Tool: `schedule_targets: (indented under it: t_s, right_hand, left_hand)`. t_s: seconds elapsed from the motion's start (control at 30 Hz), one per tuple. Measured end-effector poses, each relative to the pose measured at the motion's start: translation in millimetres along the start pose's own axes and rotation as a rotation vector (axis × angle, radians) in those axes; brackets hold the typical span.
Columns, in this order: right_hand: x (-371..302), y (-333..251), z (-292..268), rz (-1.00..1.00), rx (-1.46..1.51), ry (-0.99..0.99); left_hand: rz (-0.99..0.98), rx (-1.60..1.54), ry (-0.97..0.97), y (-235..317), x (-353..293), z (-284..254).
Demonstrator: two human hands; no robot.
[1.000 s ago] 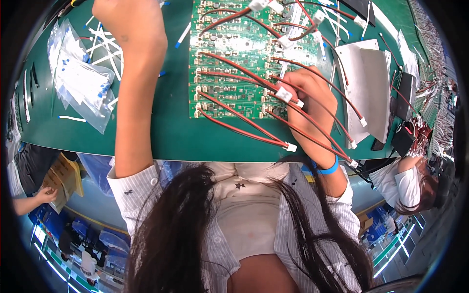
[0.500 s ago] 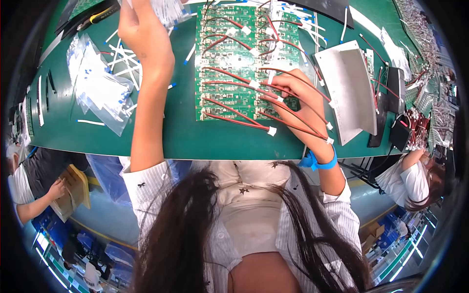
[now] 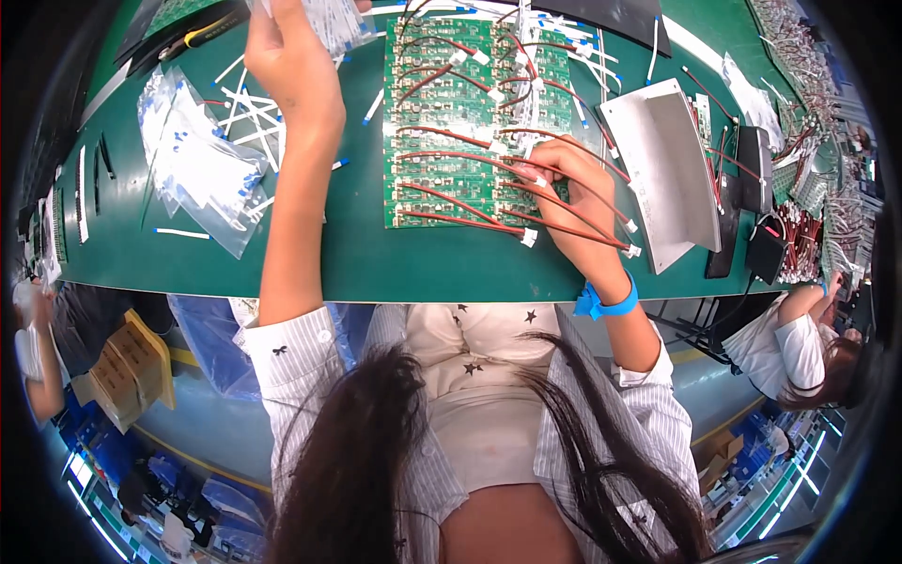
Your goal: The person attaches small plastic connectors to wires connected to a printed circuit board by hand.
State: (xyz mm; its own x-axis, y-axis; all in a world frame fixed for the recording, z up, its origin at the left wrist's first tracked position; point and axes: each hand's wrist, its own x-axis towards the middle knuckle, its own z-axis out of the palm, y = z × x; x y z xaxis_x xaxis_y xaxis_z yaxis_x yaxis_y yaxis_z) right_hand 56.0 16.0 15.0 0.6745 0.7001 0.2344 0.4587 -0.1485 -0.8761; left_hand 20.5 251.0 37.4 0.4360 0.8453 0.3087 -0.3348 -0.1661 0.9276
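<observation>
A panel of green circuit boards (image 3: pixel 442 113) lies on the green table, with red-and-black wire leads (image 3: pixel 460 209) ending in white plugs across it. My right hand (image 3: pixel 575 193), wearing a blue wrist strap (image 3: pixel 606 299), rests over the panel's right side under several leads. Its fingers are curled together beside a white strip (image 3: pixel 523 141); what they pinch is hidden. At the top edge my left hand (image 3: pixel 296 70) is closed on a clear plastic bag (image 3: pixel 331 26) of white, blue-tipped flat cables. Part of that hand is cut off by the frame.
Another clear bag of flat cables (image 3: pixel 202 169) and loose white strips (image 3: pixel 252 117) lie at left. A bent grey metal plate (image 3: pixel 662 179) and black blocks (image 3: pixel 754 164) stand at right. A yellow-black tool (image 3: pixel 202 33) lies far left. Co-workers sit either side.
The view has shifted slightly. Both my hands keep nearly the same places and grips. At left, a co-worker's hand has drawn back from a cardboard box; the right co-worker's arm has moved.
</observation>
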Motion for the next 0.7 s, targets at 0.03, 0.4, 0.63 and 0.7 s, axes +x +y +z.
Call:
schedule_targets:
  t_s: [0.03,0.4,0.63,0.7]
  right_hand:
    - [-0.2,0.0,0.5,0.007,0.002,0.011]
    - [-7.2,-31.4,-45.3,-0.005,-0.250,0.070]
    - [26.6,-120.2,-84.8,-0.260,-0.378,0.175]
    - [59.2,-128.7,-82.5,-0.424,-0.423,0.093]
  left_hand:
    - [0.001,0.000,0.002,2.9,-1.0,1.1]
    - [0.037,-0.094,-0.194,1.9,-0.9,-2.2]
    - [0.091,-0.073,-0.356,25.9,-15.0,5.0]
    - [0.049,-0.011,-0.438,18.6,-12.0,3.4]
